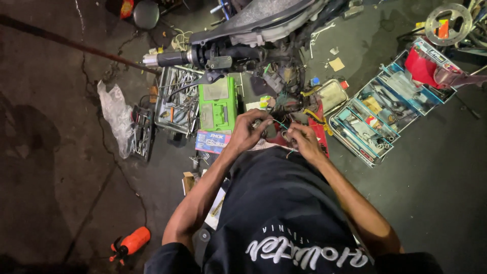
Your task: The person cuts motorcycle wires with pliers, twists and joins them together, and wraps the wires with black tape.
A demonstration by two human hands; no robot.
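My left hand point(249, 129) and my right hand point(303, 139) are close together in front of my chest, both pinching thin wires point(280, 123), one of them green. The wires run up into a tangled wiring bundle point(284, 99) hanging below a motorcycle handlebar point(203, 57) with a black grip and lever. What exactly sits between the fingertips is too small to make out. My dark shirt fills the lower middle of the view.
A green case point(218, 104) and a blue box point(212, 141) lie just left of my hands. A metal tool tray point(175, 101) and plastic bag point(115, 114) are further left. An open tiered toolbox point(385, 109) stands right. An orange spray bottle point(131, 243) lies lower left on cracked concrete.
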